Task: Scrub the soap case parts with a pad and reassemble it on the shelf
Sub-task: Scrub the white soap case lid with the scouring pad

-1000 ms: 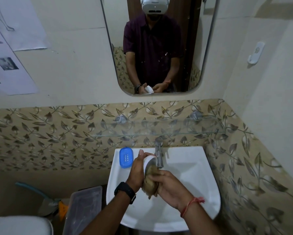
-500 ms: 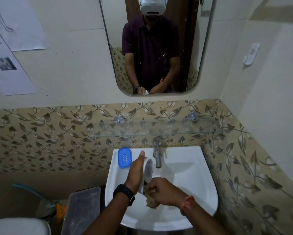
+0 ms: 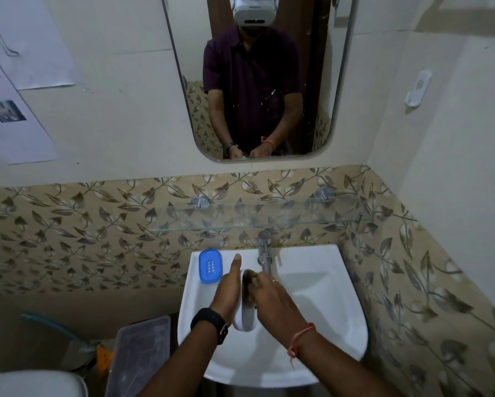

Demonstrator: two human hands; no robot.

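Over the white sink [image 3: 320, 316], my left hand [image 3: 227, 289] grips a white soap case part [image 3: 244, 318] held on edge, thumb pointing up. My right hand [image 3: 272, 300] presses a brown scrub pad [image 3: 250, 285] into the upper inside of that part. The blue perforated soap case part [image 3: 210, 265] lies flat on the sink's back left corner. A glass shelf [image 3: 263, 217] runs along the tiled wall above the tap, with nothing on it.
A chrome tap [image 3: 264, 253] stands right behind my hands. A mirror [image 3: 257, 78] hangs above the shelf. A clear plastic lidded box [image 3: 139, 356] and a white toilet lid [image 3: 31, 383] sit left of the sink. The right wall is close.
The pad and my right hand have moved up from the lower end of the white part to its upper end. The white part has dropped a little lower over the basin.
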